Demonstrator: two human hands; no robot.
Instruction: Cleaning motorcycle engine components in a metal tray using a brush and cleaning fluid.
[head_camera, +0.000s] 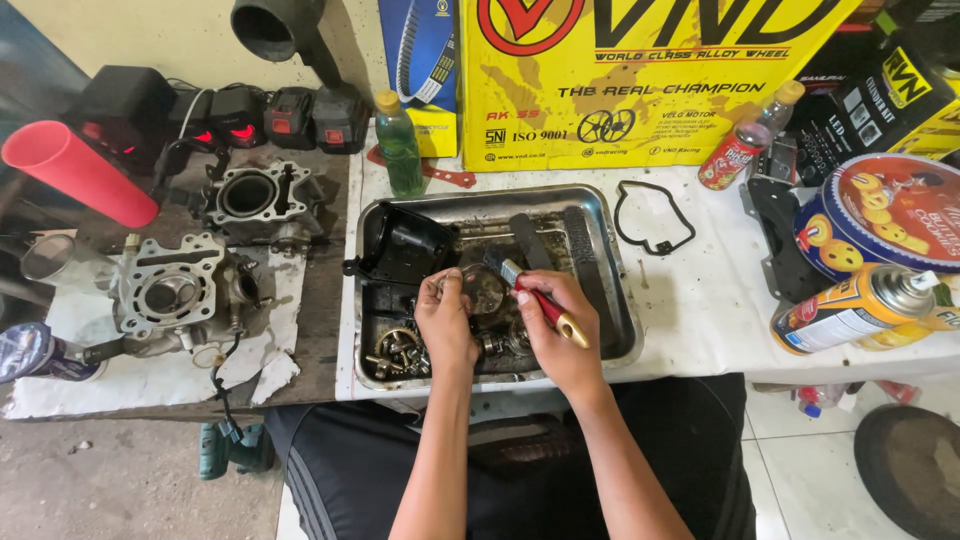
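Observation:
My left hand (444, 320) holds a round, grimy metal part (486, 288) over a steel tray (610, 290). My right hand (556, 322) grips a brush with a red and yellow handle (545, 308), and its bristle end rests against the round part. Dark liquid, a black plastic cover (400, 245), flat dark strips and several bolts and nuts (398, 352) lie inside the tray.
Left of the tray sit an engine cylinder head (175, 290) and a cylinder block (255, 195). A green bottle (398, 145), a black gasket (652, 218), a spray can (855, 310), a round tin (885, 215) and a yellow box (640, 70) stand around.

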